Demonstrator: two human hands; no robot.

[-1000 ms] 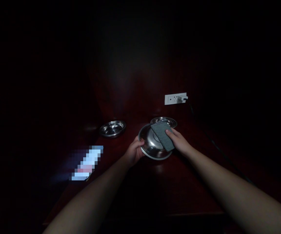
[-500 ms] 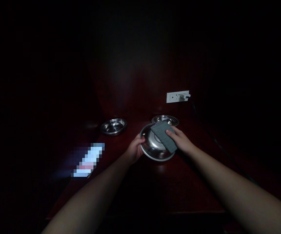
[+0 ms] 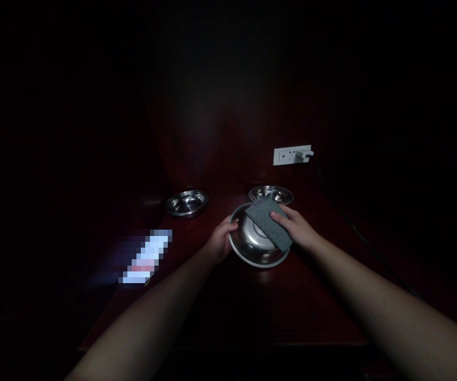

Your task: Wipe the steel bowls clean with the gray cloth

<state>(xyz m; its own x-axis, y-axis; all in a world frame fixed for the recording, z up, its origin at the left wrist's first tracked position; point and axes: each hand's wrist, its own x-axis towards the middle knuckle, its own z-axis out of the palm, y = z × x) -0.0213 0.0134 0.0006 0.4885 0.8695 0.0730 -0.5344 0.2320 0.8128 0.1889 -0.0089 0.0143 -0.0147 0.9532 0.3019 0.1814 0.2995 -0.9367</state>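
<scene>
Head view is showing a dark-red table (image 3: 284, 312); over it, a round silvery metal bowl (image 3: 250, 246) is leaning, a rectangular grey-green fabric pad (image 3: 268, 223) lying against it. The left hand (image 3: 220, 243) is pinching the bowl's rim, the right hand (image 3: 298, 228) the pad, fingers partly hidden.

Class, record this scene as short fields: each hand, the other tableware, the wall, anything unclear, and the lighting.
Left hand: grips the rim of a round, shiny metal bowl
Right hand: holds a grey-green, rectangular, woven-looking pad against the bowl
Other tableware: shallow, round metal dish at left; another round metal dish beyond the bowl, partly hidden
Wall: white, rectangular socket panel, plug inserted
Unclear: bright, pixelated patch at left
Lighting: dim, edges nearly black
</scene>
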